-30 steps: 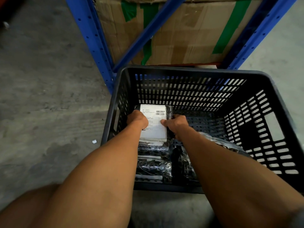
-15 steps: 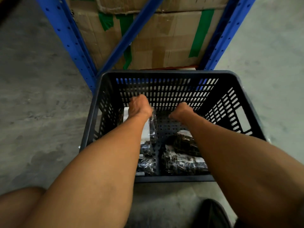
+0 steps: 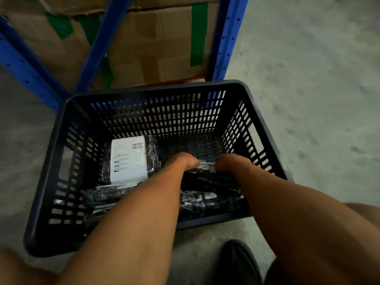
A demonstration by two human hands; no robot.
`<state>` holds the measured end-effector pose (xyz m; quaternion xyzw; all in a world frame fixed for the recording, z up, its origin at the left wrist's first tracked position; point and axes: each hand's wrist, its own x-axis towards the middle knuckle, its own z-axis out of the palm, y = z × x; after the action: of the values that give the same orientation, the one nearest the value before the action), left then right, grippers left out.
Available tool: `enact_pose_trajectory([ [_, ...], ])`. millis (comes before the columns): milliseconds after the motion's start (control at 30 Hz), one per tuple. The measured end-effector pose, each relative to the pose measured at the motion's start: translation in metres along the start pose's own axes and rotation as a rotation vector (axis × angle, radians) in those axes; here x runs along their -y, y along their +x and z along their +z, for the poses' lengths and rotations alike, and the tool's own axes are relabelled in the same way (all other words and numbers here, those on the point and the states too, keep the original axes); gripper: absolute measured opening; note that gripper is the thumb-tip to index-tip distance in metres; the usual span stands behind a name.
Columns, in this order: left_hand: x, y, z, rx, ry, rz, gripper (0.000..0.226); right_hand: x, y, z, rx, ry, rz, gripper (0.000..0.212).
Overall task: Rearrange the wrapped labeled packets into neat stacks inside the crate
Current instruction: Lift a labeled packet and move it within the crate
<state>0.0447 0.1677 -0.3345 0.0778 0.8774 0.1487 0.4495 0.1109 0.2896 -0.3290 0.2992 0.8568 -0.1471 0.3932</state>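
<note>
Both bare forearms reached down into the black slotted plastic crate [image 3: 67,161], which stood on rough grey concrete just in front of blue perforated steel rack posts [image 3: 223,38] and a taped cardboard box [image 3: 154,48]. The left hand [image 3: 185,161] and the right hand [image 3: 228,162] were curled knuckles-up over the far edge of a glossy dark wrapped packet [image 3: 211,179] near the crate's middle, each gripping its crinkled film. Toward the crate's far left corner a packet with a flat white barcoded label [image 3: 128,159] lay face up. More shiny wrapped packets [image 3: 102,197] lay along the crate's near wall. A dark shoe [image 3: 238,262] showed outside the near wall.
</note>
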Motion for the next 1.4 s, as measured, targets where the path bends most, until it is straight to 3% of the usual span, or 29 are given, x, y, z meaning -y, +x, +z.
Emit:
enact_pose_trajectory([
  [167, 0.009, 0.001, -0.014, 0.061, -0.184, -0.037, 0.038, 0.009, 0.008, -0.005, 0.077, 0.061, -0.020, 0.052],
  [233, 0.015, 0.000, -0.030, 0.082, -0.326, -0.112, 0.025, 0.015, 0.002, -0.017, 0.092, 0.232, -0.039, 0.049],
  [333, 0.024, -0.006, -0.058, 0.097, -0.502, -0.166, 0.022, 0.024, -0.014, -0.042, 0.021, 0.545, -0.082, 0.041],
  [400, 0.030, -0.011, -0.077, 0.114, -0.587, -0.161, 0.020, 0.029, -0.024, -0.055, 0.028, 0.583, -0.142, 0.038],
  [533, 0.037, -0.032, -0.108, 0.157, -0.702, -0.131, 0.011, 0.034, -0.046, -0.075, 0.074, 0.949, -0.051, 0.013],
  [633, 0.038, -0.048, -0.123, 0.125, -0.807, -0.101, 0.002, 0.041, -0.056, -0.083, 0.035, 1.196, -0.092, 0.034],
  [700, 0.042, -0.051, -0.128, 0.085, -0.938, -0.071, 0.016, 0.044, -0.061, -0.084, 0.017, 1.421, -0.094, 0.035],
  [767, 0.049, -0.048, -0.129, 0.027, -1.191, -0.031, 0.041, 0.044, -0.062, -0.083, -0.082, 1.692, -0.094, 0.009],
  [833, 0.054, -0.043, -0.129, 0.013, -1.454, -0.002, 0.060, 0.043, -0.056, -0.082, -0.151, 1.899, -0.098, 0.022],
  [900, 0.053, -0.046, -0.126, 0.035, -1.575, 0.066, 0.062, 0.049, -0.054, -0.080, -0.214, 1.948, -0.107, 0.021],
  [967, 0.051, -0.050, -0.119, -0.021, -1.551, 0.153, 0.037, 0.054, -0.054, -0.077, -0.207, 1.876, -0.077, 0.020],
  [1033, 0.051, -0.050, -0.112, -0.073, -1.580, 0.227, 0.025, 0.054, -0.059, -0.077, -0.057, 1.735, -0.027, 0.016],
  [1100, 0.055, -0.049, -0.107, -0.110, -1.605, 0.288, 0.029, 0.050, -0.062, -0.078, 0.108, 1.596, -0.011, 0.015],
  [1200, 0.066, -0.049, -0.107, -0.074, -1.589, 0.272, 0.011, 0.042, -0.057, -0.077, 0.170, 1.548, -0.087, 0.028],
  [1300, 0.075, -0.052, -0.111, 0.019, -1.448, 0.217, 0.033, 0.036, -0.054, -0.074, 0.205, 1.544, -0.191, 0.033],
  [1400, 0.073, -0.054, -0.113, 0.005, -1.301, 0.201, 0.038, 0.035, -0.053, -0.071, 0.234, 1.554, -0.250, 0.043],
])
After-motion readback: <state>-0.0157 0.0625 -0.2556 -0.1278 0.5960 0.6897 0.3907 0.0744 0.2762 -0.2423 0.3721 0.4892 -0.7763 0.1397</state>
